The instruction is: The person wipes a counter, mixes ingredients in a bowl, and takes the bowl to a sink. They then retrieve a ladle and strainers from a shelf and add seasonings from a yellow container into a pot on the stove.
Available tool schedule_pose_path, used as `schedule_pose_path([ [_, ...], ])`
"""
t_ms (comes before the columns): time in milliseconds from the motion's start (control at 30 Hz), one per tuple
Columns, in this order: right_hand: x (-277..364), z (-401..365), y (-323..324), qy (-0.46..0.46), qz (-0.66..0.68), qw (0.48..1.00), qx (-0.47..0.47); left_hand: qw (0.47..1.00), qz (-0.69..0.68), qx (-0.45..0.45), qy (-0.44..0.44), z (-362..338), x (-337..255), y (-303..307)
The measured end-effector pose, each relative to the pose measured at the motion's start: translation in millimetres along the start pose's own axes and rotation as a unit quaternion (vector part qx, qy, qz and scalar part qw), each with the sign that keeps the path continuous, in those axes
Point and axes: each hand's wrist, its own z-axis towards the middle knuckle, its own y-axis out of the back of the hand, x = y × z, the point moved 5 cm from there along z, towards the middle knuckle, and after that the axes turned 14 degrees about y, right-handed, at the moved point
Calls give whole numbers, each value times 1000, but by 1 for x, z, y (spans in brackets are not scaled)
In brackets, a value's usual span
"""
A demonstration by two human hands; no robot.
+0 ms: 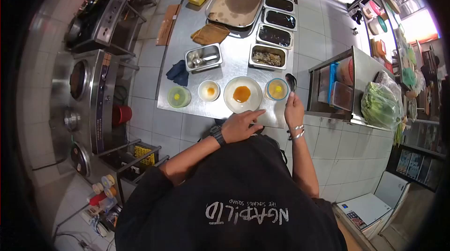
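My right hand (294, 110) is closed on the handle of a dark spoon (291, 81), whose bowl is up beside a blue-rimmed bowl (277, 89) of yellowish contents. My left hand (241, 125), with a dark watch on the wrist, has its fingers apart near the front rim of a white plate (230, 97). Orange-brown sauce (241, 94) lies in the middle of that plate. To its left are a small white bowl (208, 91) with an orange spot inside and a green bowl (179, 96) with something yellow in it.
Metal containers (267, 57) line the right of the steel table (234, 70). Further left stand a tray of utensils (203, 57), a dark blue cloth (178, 72) and a brown cloth (210, 34). A paper-lined tray (235, 2) is at the back.
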Motion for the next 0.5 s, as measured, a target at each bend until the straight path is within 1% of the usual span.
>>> schedule_pose_path([
  [33,6,7,4,-16,-125,990,57,1000,2,2,-2,-1,4,-1],
  [67,8,15,5,-29,-248,961,115,996,4,68,57,-1,16,-6],
  [100,2,20,2,-26,-247,961,117,984,4,132,118,-4,25,-10],
  [133,1,27,-6,86,-283,949,113,984,4,128,122,-8,27,-9],
  [167,1,31,-16,200,-313,922,106,986,-36,116,111,-12,26,-6],
  [200,-3,34,-23,206,-310,921,112,987,-77,102,101,-17,26,-3],
  [233,-4,38,-31,232,-307,916,117,987,-78,94,105,-18,30,0],
  [267,-6,41,-37,259,-303,909,122,985,-67,103,124,-19,38,0],
  [333,-1,42,-46,273,-302,900,154,982,-59,106,148,-24,48,-2],
  [367,1,43,-51,280,-303,893,178,978,-90,93,163,-25,53,-3],
  [433,-12,47,-61,303,-305,884,181,973,-125,75,179,-26,63,-4],
  [500,-20,49,-64,322,-308,877,182,933,-267,108,213,-25,76,-10],
])
